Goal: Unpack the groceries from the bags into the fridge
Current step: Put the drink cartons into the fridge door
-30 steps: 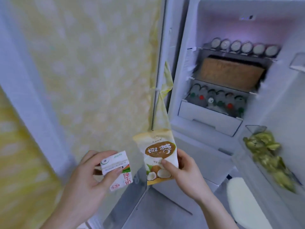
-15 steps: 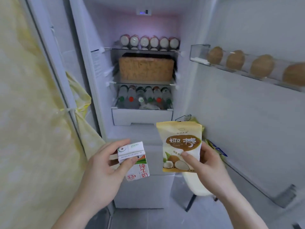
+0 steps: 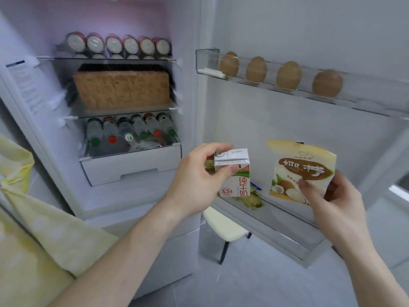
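Note:
My left hand [image 3: 194,180] grips a small white milk carton [image 3: 234,176] by its top, upright, held in front of the open fridge door's lower shelf [image 3: 276,222]. My right hand [image 3: 332,207] pinches a yellow coconut snack pouch [image 3: 301,171] by its lower right corner, just above the same door shelf. The fridge [image 3: 124,103] stands open ahead on the left. Green-yellow packets [image 3: 252,199] lie in the door shelf behind the carton.
Inside the fridge are a row of cans [image 3: 119,44] on top, a brown box [image 3: 121,89] below, and bottles [image 3: 130,131] over a white drawer [image 3: 132,165]. Eggs [image 3: 287,76] sit in the upper door rack. A pale stool [image 3: 225,224] stands below; yellow cloth [image 3: 44,229] hangs left.
The view has swung right and closer to the fridge door. Both hands have moved up and right with the carton and the pouch toward the lower door shelf.

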`<action>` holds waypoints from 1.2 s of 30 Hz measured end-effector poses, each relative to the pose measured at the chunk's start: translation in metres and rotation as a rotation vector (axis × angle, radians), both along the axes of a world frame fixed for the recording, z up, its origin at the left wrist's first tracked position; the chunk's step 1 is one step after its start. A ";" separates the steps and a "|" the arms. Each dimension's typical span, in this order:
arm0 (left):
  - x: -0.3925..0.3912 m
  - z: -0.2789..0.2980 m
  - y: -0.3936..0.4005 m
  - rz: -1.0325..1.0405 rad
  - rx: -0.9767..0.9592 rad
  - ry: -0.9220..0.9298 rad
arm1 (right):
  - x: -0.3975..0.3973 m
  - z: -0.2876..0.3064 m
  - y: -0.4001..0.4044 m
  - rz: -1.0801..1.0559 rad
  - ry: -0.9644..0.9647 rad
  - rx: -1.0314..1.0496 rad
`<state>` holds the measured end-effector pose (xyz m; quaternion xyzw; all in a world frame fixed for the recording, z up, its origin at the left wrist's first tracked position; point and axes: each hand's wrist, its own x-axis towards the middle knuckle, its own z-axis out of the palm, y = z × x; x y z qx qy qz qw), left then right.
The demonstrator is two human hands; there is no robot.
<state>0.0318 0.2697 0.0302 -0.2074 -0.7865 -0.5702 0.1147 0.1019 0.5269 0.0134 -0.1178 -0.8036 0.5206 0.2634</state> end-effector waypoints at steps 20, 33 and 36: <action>-0.062 -0.031 0.126 -0.375 -0.415 -0.042 | -0.014 -0.017 0.037 -0.156 -0.089 0.186; -0.065 -0.028 0.132 -0.437 -0.684 0.023 | -0.032 -0.032 0.047 -0.116 -0.177 0.242; -0.065 -0.031 0.126 -0.414 -0.653 0.044 | -0.044 -0.033 0.048 -0.095 -0.198 0.216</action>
